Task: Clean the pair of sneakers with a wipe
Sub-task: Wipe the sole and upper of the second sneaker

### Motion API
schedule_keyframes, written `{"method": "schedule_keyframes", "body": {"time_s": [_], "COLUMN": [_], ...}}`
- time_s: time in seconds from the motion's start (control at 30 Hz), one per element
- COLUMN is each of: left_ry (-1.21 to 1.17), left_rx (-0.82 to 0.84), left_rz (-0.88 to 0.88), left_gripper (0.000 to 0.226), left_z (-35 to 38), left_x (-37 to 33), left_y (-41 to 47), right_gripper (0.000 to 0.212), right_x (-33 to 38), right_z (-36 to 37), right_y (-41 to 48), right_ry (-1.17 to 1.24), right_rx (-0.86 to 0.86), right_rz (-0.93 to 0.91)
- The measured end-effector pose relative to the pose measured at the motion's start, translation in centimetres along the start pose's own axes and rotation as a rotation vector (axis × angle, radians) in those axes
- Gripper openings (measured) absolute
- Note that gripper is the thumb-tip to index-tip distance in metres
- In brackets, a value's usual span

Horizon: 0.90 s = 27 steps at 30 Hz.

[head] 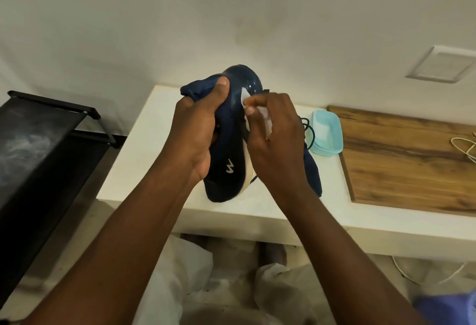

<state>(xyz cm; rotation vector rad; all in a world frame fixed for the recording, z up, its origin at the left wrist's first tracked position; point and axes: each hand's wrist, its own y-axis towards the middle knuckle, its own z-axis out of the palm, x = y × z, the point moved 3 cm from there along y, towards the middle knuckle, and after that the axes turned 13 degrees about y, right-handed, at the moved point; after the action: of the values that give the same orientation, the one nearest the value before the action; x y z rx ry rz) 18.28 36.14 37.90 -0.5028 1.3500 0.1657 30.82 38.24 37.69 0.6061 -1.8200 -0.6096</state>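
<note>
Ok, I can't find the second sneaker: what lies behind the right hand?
A second navy sneaker lies on the white table behind the right hand, with its dark laces showing beside it. The hand covers the rest of it.

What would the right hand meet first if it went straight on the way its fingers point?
The navy sneaker in the left hand; the wipe pinched by the right hand seems pressed against its toe side. Depth is unclear.
</note>
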Motion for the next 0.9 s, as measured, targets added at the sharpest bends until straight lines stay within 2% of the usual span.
{"method": "schedule_keyframes", "body": {"time_s": [0.13,0.27,0.43,0.5,0.57,0.67,0.77,0.83,0.9], "left_ry": [-0.014,-0.063,0.000,0.013,-0.008,-0.047,-0.023,0.013,0.041], "left_rx": [0.002,-0.021,-0.016,-0.014,-0.009,-0.026,-0.035,-0.025,-0.020], "left_rz": [-0.006,-0.005,0.001,0.008,0.007,0.002,0.012,0.017,0.014], "left_gripper": [0.025,0.020,0.030,0.033,0.028,0.023,0.019,0.019,0.022], "left_z": [-0.3,-0.9,-0.4,-0.4,-0.5,-0.9,-1.1,-0.9,-0.8], "left_x": [0.0,-0.2,0.1,0.1,0.0,-0.3,-0.4,-0.4,-0.2], "left_y": [0.1,0.5,0.3,0.1,0.1,0.3,0.5,0.4,0.3], "right_gripper": [0.011,0.013,0.011,0.013,0.012,0.011,0.016,0.016,0.012], "right_x": [0.6,-1.5,-0.5,0.4,0.2,-2.0,-2.6,-1.4,-0.4], "right_z": [0.9,0.5,-0.9,-0.5,0.2,0.2,-0.7,-1.1,-1.0], "right_y": [-0.6,-2.4,0.5,0.8,-0.3,-2.3,-1.3,0.4,1.5], "right_ry": [0.033,-0.050,-0.031,-0.011,-0.031,-0.033,-0.021,-0.001,0.019], "right_rx": [0.071,0.174,-0.136,-0.134,-0.033,0.102,-0.022,-0.127,-0.136], "right_rz": [-0.058,-0.069,-0.117,-0.175,-0.203,-0.108,-0.019,-0.058,-0.128]}}
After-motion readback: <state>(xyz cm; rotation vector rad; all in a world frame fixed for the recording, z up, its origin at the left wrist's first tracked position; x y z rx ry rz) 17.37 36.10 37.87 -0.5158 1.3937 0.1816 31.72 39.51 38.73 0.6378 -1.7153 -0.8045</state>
